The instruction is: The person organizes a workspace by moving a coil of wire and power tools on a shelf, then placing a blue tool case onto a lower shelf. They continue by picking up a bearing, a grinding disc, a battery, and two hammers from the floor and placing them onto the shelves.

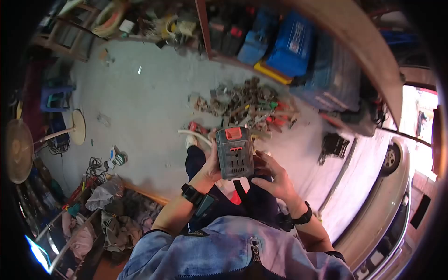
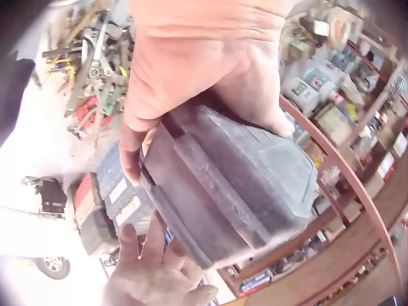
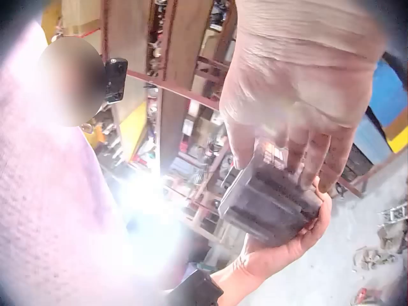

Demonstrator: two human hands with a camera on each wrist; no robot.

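Observation:
A dark grey battery pack [image 1: 235,156] with red parts is held up in front of the person's body. The left hand [image 1: 213,163] grips it from its left side, and in the left wrist view the thumb and fingers of that left hand [image 2: 204,70] wrap round the ribbed block [image 2: 223,178]. Beside the pack's right side is the right hand [image 1: 278,179], its fingers extended. The right wrist view has the right hand [image 3: 299,95] with straight fingers close against the block [image 3: 271,204]; whether they touch it is unclear.
A pile of tools and metal parts [image 1: 254,105] lies on the floor [image 1: 135,107] ahead. Blue cases [image 1: 291,44] stand beyond it at the right. At the left are a fan [image 1: 21,149] and a blue stool [image 1: 56,95]; a car [image 1: 378,200] is at the right.

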